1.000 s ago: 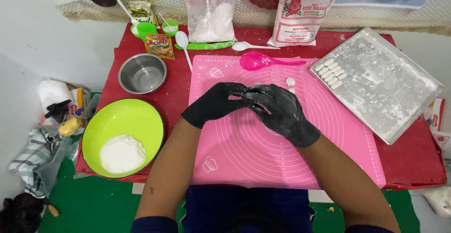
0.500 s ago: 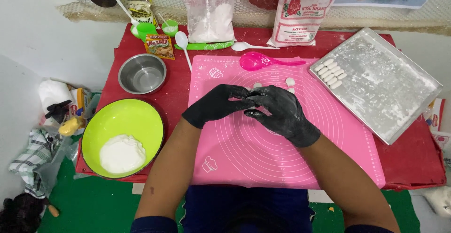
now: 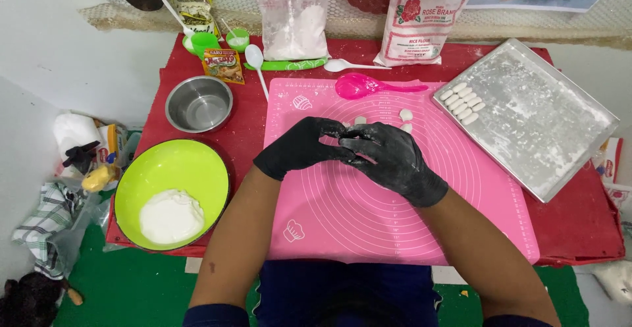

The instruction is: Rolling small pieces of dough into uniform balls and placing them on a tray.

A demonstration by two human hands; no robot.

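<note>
At the table's (image 3: 579,228) left edge a green bowl (image 3: 172,192) holds a lump of dough (image 3: 171,216), its rim reaching the front edge; a steel bowl (image 3: 199,104) sits behind it. The pink mat (image 3: 368,228) fills the middle, bare and open across its near half. Over its far half the left hand (image 3: 299,146) and right hand (image 3: 388,156), both in black gloves, meet fingertip to fingertip, curled and pressed together; whatever they pinch is hidden, so its axis cannot be told. Just behind them lie small dough pieces (image 3: 406,114) on the mat. A pink spoon (image 3: 359,85) lies at the mat's far edge, handle pointing right. The tray (image 3: 553,129) sits angled at the right, a row of dough sticks (image 3: 463,101) in its near-left corner, the remainder floured and open.
</note>
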